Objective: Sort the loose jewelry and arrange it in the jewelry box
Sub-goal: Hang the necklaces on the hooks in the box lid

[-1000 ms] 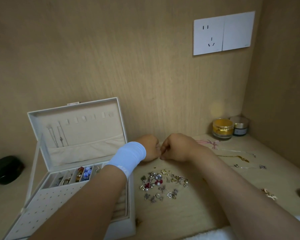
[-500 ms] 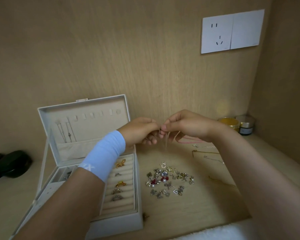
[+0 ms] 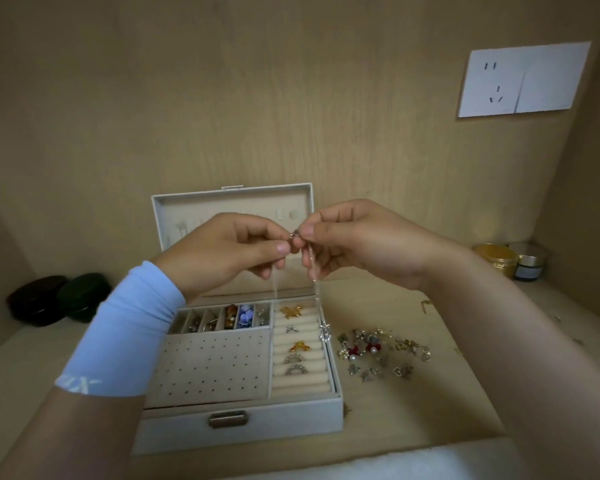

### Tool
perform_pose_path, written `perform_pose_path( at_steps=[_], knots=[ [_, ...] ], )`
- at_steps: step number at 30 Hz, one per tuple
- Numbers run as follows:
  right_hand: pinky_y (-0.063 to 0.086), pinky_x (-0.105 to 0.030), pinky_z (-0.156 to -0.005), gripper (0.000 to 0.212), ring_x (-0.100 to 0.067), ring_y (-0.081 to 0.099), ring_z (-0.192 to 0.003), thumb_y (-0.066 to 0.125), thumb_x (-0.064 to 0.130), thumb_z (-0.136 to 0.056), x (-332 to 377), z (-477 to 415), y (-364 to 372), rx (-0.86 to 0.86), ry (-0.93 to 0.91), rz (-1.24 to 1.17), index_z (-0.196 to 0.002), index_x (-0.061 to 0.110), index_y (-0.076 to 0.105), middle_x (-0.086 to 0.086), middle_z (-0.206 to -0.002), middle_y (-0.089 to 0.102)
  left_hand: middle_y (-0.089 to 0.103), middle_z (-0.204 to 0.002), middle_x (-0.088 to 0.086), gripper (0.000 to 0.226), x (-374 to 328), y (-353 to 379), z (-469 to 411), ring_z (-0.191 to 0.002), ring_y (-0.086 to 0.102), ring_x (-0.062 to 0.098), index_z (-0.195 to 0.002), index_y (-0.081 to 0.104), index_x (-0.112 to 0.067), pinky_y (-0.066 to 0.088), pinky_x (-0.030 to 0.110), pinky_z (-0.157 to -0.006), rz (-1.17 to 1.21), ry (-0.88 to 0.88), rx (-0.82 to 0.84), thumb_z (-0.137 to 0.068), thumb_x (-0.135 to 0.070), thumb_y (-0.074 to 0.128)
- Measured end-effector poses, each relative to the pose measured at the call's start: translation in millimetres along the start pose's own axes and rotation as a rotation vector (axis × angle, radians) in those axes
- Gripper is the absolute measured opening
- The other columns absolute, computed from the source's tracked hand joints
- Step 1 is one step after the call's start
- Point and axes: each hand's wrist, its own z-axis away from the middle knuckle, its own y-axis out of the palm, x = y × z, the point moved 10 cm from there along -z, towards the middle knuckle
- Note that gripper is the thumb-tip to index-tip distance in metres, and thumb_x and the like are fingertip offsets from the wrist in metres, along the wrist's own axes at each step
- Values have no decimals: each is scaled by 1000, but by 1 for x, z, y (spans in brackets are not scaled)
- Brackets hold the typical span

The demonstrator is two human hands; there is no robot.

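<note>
Head view: we pinch a thin necklace [image 3: 315,278] (pendant dangling) between left hand [image 3: 229,251] and right hand [image 3: 357,244], above the open jewelry box [image 3: 243,417].

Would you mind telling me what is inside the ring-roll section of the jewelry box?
Five rings sit in the ring rolls: two gold ones and three silver ones. The hanging necklace pendant covers part of the right edge.

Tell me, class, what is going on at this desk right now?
A person's left hand and right hand pinch the clasp end of a thin silver chain necklace, its small pendant dangling over the open white jewelry box. Several rings sit in the box's ring rolls. A pile of loose small charms lies right of the box.
</note>
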Motion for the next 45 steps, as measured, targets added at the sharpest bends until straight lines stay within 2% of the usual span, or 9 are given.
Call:
perform_pose_path(
  at_steps=[6,10,18,26,29,33,36,40,45],
  knots=[
    [55,-29,-67,21,-21,59,-64,54,14,-102,-2,-38,51,59,58,-29,-91,10,71,-8,-70,61,62,-68,2,18,26,-66,34,-64,54,15,-88,79,-19,49,23,-65,-151,-133,-80,-93,-17,62],
    [52,-34,-77,23,-25,62,-77,50,11,-102,-11,-56,81,165,108,9,-89,9,69,-9,-79,67,59,-69,2,19,55,-78,48,-69,52,19,-92,80,-27,48,31,-70,-185,-250,19,-94,-22,61],
    [55,-35,-81,25,-28,65,-82,50,13,-102,-31,-66,91,178,146,39,-86,8,68,-13,-83,69,69,-83,6,12,76,-86,53,-67,59,5,-91,80,-27,54,21,-73,-339,-396,95,-90,-27,68],
    [56,-34,-81,21,-21,64,-72,65,15,-95,-42,-60,83,168,245,280,-93,0,78,-17,-86,75,63,-60,-16,15,69,-96,51,-59,57,3,-88,79,-29,48,16,-67,-402,-389,26,-93,-28,65],
    [57,-30,-83,17,-11,67,-72,67,19,-92,-40,-60,80,125,253,399,-91,9,81,-7,-88,78,64,-64,-16,14,68,-89,48,-61,57,5,-88,80,-29,50,19,-70,-408,-383,44,-92,-28,66],
    [53,-24,-93,18,-3,71,-95,75,37,-86,-33,-64,83,56,188,442,-100,28,80,9,-97,78,62,-62,-14,17,70,-82,45,-64,57,9,-85,78,-26,53,26,-80,-439,-403,69,-93,-29,63],
    [58,-31,-91,13,-13,74,-91,81,27,-82,-29,-68,87,-13,114,311,-92,19,82,-1,-88,78,65,-67,-4,23,74,-81,44,-65,58,10,-74,73,-25,53,35,-89,-507,-426,84,-90,-39,62],
    [60,-30,-86,10,-14,73,-79,81,17,-81,-29,-69,84,-28,106,292,-87,8,80,-7,-81,78,68,-72,-1,22,75,-83,45,-68,61,9,-86,76,-23,54,36,-91,-523,-443,72,-90,-41,63],
    [55,-19,-69,9,-7,68,-69,73,7,-88,-23,-67,84,3,76,204,-92,-1,76,-6,-78,75,64,-64,-9,21,67,-79,44,-64,61,6,-90,75,-18,52,21,-74,-486,-435,64,-93,-34,61]
  ],
)
